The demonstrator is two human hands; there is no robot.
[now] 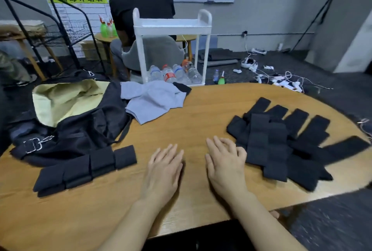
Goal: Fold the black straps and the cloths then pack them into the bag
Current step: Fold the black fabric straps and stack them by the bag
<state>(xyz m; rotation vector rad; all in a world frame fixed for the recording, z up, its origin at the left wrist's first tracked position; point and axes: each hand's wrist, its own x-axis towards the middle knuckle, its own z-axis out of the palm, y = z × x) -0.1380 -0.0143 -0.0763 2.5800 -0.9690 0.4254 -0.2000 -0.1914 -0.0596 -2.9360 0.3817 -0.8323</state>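
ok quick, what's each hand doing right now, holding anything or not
Left hand: open, flat on the wooden table, holding nothing.
Right hand: open, holding nothing, fingers beside the pile of black straps.

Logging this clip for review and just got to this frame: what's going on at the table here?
A person is sorting black straps on a wooden table. Both hands lie open and hold nothing: the left hand flat on the wood, the right hand at the edge of the unfolded straps fanned out on the right. A row of folded straps sits on the left, in front of the open black bag. The grey cloths lie unfolded beyond. Nothing looks packed yet.
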